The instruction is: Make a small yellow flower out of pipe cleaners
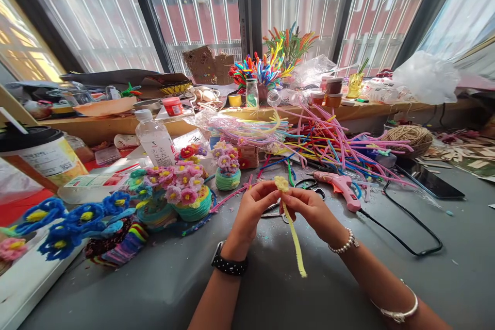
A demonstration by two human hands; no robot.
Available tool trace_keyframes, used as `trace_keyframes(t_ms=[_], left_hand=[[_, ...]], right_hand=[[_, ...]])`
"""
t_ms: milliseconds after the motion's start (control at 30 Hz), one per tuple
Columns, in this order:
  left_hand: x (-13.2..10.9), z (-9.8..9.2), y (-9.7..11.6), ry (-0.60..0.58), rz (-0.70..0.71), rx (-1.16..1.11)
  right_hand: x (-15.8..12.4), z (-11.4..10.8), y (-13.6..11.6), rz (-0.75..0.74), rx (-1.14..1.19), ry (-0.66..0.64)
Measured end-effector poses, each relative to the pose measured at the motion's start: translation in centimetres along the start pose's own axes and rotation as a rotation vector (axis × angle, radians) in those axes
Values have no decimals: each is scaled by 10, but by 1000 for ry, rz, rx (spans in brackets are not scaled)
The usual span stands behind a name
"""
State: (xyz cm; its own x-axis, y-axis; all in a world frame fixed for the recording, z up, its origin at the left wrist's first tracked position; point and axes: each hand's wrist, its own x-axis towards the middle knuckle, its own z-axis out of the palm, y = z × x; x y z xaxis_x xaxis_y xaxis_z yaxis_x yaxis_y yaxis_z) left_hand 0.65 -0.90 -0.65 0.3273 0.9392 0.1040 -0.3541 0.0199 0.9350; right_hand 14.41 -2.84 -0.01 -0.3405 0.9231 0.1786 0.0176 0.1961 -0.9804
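A yellow pipe cleaner [296,242] is pinched between my two hands over the middle of the grey table. Its upper end is bent into a small looped, flower-like shape, and its straight tail hangs down toward me. My left hand [255,206] grips the shaped end from the left with thumb and fingers. From the right, my right hand [311,209] closes on it just below the loops. Black-handled scissors [309,184] lie behind my hands, partly hidden by them. Just right of these rests a pink hot glue gun [340,185] with a black cord.
Pots of fuzzy pink flowers [187,185] and blue flowers [83,216] stand at left, near a plastic bottle [154,136] and a lidded cup [38,154]. Loose pipe cleaners [328,136] are heaped behind. A phone [429,178] and twine ball [408,139] lie right.
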Motion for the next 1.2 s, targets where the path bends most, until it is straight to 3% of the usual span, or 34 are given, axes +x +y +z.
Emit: trace_keyframes(t_ms=[200, 433, 533, 700, 1200], left_hand=[[1, 0, 0, -9, -51, -47], [2, -3, 0, 9, -163, -119], [2, -2, 2, -14, -208, -116], [1, 0, 4, -19, -221, -79], [2, 4, -4, -25, -73, 274]], right_hand=[[0, -1, 4, -11, -143, 41], [-2, -2, 1, -276, -421, 354], [-3, -3, 1, -376, -539, 349], [-3, -3, 4, -423, -644, 350], [0, -7, 10, -393, -798, 333]])
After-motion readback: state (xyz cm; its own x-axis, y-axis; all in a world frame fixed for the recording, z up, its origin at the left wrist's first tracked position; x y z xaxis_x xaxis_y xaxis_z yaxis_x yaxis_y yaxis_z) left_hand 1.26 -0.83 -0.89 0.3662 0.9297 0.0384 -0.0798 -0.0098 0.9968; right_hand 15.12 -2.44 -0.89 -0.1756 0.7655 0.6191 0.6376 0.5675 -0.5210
